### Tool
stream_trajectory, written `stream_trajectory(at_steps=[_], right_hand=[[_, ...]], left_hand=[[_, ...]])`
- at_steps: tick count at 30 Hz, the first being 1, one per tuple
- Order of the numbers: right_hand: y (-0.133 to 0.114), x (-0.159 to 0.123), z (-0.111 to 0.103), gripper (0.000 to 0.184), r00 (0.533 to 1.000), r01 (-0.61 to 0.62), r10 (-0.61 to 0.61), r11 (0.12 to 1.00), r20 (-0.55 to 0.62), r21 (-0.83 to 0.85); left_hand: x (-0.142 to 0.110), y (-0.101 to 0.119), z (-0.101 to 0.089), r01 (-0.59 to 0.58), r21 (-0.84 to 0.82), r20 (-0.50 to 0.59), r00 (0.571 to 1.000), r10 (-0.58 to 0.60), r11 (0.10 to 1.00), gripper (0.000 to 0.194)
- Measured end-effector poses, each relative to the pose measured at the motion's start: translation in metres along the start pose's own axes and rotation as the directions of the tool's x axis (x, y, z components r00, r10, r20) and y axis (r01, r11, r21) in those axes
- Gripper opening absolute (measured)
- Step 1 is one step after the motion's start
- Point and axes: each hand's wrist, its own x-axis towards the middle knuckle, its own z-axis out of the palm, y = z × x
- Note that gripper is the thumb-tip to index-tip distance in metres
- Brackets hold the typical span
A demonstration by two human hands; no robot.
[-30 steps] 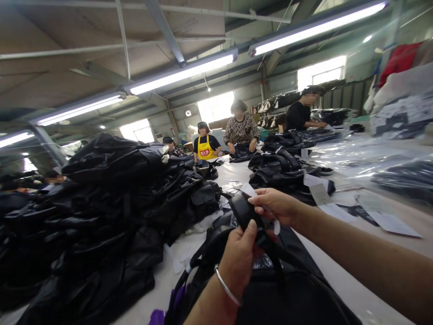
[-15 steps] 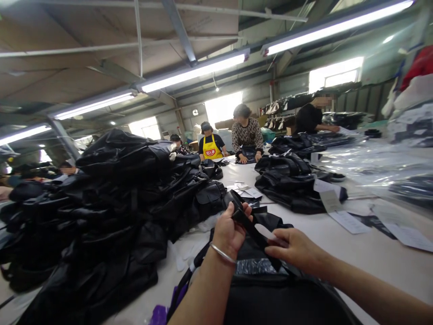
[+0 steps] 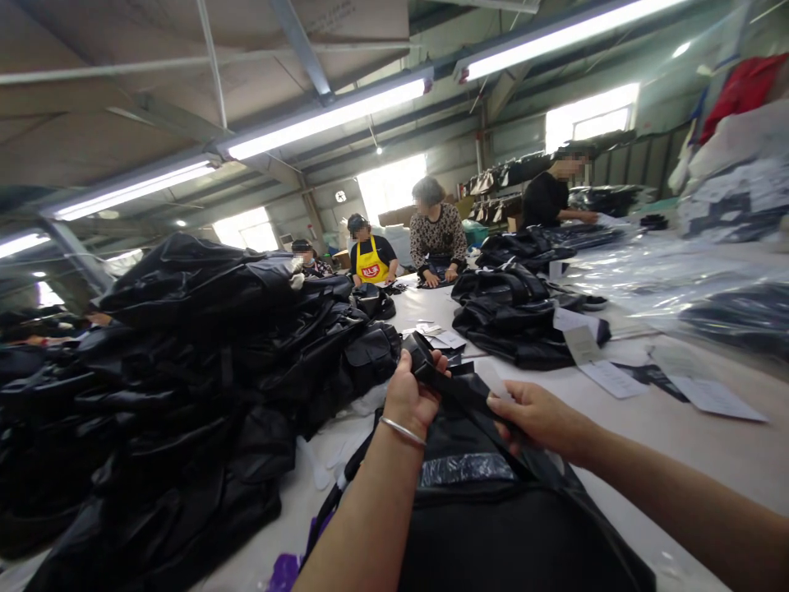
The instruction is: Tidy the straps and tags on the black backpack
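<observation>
A black bag [image 3: 493,526] lies on the table before me, with a strip of crinkled clear plastic [image 3: 468,469] across it. Above the bag my left hand [image 3: 412,396], a silver bangle at its wrist, is closed round the looped end of a black strap [image 3: 461,383]. Farther along, the same strap runs into my right hand [image 3: 542,415], whose thumb and fingers pinch it. A flat white piece [image 3: 495,380] sticks up from the right hand's grip; what it is I cannot make out.
Black bags [image 3: 203,362] form a high heap at my left. More black bags [image 3: 518,316] lie ahead, with paper tags [image 3: 607,380] beside them. Clear plastic sheeting [image 3: 666,288] covers the right side. Several co-workers, one in a yellow apron [image 3: 373,265], stand across the white table [image 3: 671,460].
My right hand has shifted slightly right and taken hold of the strap's lower part, which hung down before. The strap now stretches across towards it. My left hand keeps its grip.
</observation>
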Motion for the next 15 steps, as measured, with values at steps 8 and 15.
stream_trajectory(at_steps=[8, 15], right_hand=[[0.023, -0.005, -0.066, 0.052, 0.992, -0.031, 0.04, 0.997, -0.123, 0.075], [0.082, -0.039, -0.077, 0.054, 0.983, -0.131, 0.144, 0.984, -0.109, 0.122]], left_hand=[[0.04, -0.018, 0.034, 0.016, 0.064, 0.024, 1.0, -0.018, 0.998, 0.039], [0.062, -0.074, 0.01, 0.105, 0.16, -0.068, 0.993, -0.095, 0.981, 0.036]])
